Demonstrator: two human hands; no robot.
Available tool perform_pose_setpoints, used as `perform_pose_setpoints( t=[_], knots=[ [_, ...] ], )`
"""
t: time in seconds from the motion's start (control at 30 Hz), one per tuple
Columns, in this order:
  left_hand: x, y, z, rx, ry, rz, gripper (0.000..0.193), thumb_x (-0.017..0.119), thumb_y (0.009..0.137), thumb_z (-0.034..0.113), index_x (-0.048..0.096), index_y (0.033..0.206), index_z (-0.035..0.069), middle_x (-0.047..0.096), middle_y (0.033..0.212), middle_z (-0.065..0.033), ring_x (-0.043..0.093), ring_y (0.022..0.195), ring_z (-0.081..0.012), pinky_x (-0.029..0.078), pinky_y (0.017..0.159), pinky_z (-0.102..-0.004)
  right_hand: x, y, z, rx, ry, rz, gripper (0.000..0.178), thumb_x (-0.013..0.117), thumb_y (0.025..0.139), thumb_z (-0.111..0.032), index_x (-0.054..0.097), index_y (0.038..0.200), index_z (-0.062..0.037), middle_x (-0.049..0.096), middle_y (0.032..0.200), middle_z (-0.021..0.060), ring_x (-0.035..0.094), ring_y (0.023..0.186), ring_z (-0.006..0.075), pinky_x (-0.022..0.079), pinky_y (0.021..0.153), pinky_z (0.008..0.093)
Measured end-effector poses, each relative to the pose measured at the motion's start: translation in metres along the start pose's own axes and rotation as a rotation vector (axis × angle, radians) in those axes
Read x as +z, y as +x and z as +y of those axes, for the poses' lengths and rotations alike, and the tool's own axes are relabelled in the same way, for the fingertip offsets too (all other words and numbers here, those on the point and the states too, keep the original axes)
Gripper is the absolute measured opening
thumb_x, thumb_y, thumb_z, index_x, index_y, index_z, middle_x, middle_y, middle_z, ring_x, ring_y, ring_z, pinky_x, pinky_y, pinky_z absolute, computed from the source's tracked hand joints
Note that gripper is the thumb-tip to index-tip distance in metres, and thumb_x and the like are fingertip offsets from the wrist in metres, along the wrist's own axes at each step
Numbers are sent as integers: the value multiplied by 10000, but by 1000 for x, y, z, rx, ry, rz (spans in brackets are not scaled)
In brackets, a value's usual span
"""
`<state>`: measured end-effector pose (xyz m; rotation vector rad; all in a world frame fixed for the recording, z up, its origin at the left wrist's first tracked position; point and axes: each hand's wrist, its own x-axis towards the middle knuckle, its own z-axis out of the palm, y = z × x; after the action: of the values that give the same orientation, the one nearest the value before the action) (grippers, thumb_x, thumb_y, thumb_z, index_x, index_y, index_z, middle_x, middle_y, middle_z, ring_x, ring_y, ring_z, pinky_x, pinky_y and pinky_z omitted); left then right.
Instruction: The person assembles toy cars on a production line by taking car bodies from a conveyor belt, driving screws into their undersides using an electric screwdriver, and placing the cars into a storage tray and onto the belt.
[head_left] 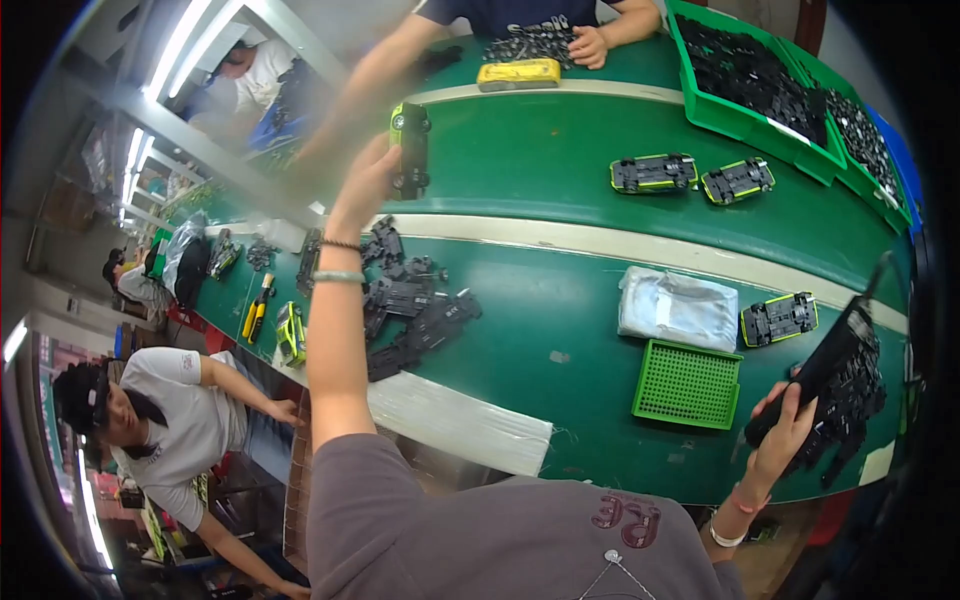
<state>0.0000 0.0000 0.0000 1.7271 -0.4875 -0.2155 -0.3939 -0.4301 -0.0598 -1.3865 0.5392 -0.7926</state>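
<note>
My left hand (364,190) is stretched out over the far green strip, closed on a toy car (411,150) whose black underside and yellow-green edge show. At the right, my right hand (783,435) grips a black electric screwdriver (822,368), slanted with its cord end up; its tip cannot be made out. Black plastic car bases (860,400) lie in a pile beside that hand. Just beyond it an upturned toy car (779,319) rests on the table. Under my left forearm spreads another heap of black car bases (420,310).
A green perforated basket (688,385) and a bagged pale bundle (678,308) lie right of centre. Two upturned cars (653,174) sit farther off, near green bins (830,160) of black parts. Across the table a person handles small parts beside a yellow box (518,74). Another person sits at left.
</note>
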Motion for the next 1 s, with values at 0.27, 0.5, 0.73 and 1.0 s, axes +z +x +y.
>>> perform_pose_setpoints(
  t=[0.27,0.5,0.73,1.0],
  knots=[
    [72,-65,23,-12,-706,85,381,463,914,280,463,1195,22,572,1093,-162,613,910,-266,559,723,-431,-33,-64,-1,13,-724,-57,369,539,901,-176,450,1182,45,579,956,139,574,785,201,447,668,281],
    [129,-85,37,13,-705,109,245,478,914,224,477,1070,35,576,929,-109,616,794,-198,567,610,-357,-20,-79,0,-64,-1241,20,458,563,874,-212,429,1261,-7,525,1134,205,511,1031,359,407,863,406],
    [211,-134,66,-44,-626,-121,361,519,920,236,439,1179,-1,590,999,-114,609,876,-182,528,726,-303,50,-67,-51,-350,-400,-193,513,612,846,-217,445,1267,24,481,1199,147,487,1109,257,405,922,372],
    [281,-182,71,54,-517,-195,285,490,938,150,429,1173,-1,547,1036,-61,505,961,-113,417,833,-248,135,-66,-32,191,405,-623,459,529,917,-149,356,1301,34,511,1158,95,492,1050,132,402,888,251]
  ],
)
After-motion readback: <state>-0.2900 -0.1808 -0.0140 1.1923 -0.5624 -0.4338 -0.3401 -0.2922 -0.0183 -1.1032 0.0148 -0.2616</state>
